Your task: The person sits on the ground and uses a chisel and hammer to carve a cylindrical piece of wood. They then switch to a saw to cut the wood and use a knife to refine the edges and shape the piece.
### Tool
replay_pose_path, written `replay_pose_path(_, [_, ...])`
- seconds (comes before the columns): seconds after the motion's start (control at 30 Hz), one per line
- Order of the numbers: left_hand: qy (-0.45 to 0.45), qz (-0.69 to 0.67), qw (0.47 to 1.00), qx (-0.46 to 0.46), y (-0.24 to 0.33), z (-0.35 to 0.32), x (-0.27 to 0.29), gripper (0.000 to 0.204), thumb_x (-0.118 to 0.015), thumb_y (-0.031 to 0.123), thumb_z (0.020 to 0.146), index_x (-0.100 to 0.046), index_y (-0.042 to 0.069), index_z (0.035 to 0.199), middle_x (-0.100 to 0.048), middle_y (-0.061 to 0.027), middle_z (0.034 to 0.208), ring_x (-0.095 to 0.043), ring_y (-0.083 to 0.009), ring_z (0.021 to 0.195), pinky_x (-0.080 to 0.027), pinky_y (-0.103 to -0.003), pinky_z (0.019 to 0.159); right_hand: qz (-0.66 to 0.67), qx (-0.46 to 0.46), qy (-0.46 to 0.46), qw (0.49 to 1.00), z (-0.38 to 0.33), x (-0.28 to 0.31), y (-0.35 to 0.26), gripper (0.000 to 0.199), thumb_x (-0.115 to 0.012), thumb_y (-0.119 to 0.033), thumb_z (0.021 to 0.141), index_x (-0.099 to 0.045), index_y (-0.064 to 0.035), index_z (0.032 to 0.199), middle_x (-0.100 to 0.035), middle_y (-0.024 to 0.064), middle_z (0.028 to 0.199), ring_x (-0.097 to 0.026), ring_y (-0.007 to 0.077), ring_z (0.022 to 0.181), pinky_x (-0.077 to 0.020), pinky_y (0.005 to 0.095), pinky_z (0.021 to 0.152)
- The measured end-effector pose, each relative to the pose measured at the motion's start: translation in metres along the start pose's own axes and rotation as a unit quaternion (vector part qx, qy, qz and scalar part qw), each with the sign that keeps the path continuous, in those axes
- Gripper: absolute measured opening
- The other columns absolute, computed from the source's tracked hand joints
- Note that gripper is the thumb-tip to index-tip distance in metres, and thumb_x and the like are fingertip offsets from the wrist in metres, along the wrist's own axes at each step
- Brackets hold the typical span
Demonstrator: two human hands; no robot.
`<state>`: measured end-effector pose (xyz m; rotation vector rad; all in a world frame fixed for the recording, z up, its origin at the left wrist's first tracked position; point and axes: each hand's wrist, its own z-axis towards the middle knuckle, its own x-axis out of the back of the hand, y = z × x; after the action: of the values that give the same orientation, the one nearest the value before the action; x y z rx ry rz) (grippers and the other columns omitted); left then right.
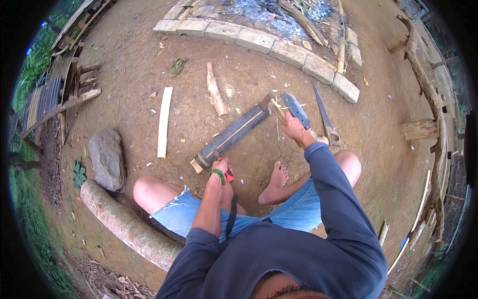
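Observation:
My left hand (222, 167) is closed around a red-and-black handle (229, 175) by the near end of a long dark piece (234, 134). That piece lies slanting on the ground, with a pale strip along its middle and a light wooden end. Gripped in my right hand (295, 128) is a wooden-handled tool (277, 110), whose dark head (267, 101) is at the far end of the long piece; whether they touch I cannot tell. Just beyond that hand lies a broad dark blade (295, 109) with holes in it. A hand saw (323, 112) rests to its right.
A pale flat slat (165, 122) and a short split stick (215, 89) lie ahead. Stone blocks (254, 40) edge an ash bed. To my left are a grey rock (106, 158) and a thick log (127, 224). A crooked wooden rail (432, 94) stands right.

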<state>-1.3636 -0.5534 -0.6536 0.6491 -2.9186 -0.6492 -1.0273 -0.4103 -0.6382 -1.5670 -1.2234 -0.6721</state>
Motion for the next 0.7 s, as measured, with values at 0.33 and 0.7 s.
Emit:
replay_pose_path(0.33, [-0.034, 0.066, 0.997, 0.026, 0.034, 0.004, 0.008, 0.021, -0.054, 0.016, 0.098, -0.051, 0.0, 0.086, -0.052, -0.0093, 0.062, -0.053, -0.0226, 0.048, -0.046, -0.04, 0.041, 0.474, -0.194, -0.266, 0.817, 0.026, -0.006, -0.009, 0.029, -0.064, -0.021, 0.093, -0.05, 0.0014, 0.106, -0.06, 0.0112, 0.062, -0.058, 0.0228, 0.047, -0.0515, 0.0392, 0.051])
replay_pose_path(0.7, [-0.039, 0.111, 0.993, 0.015, 0.044, 0.003, 0.009, 0.019, -0.051, 0.013, 0.097, -0.052, -0.001, 0.084, -0.054, -0.0104, 0.064, -0.056, -0.0232, 0.048, -0.049, -0.041, 0.043, 0.401, -0.228, -0.099, 0.882, 0.013, -0.038, -0.076, 0.023, -0.065, -0.017, 0.09, -0.059, 0.0059, 0.09, -0.066, 0.0164, 0.07, -0.065, 0.0259, 0.053, -0.0537, 0.0413, 0.052])
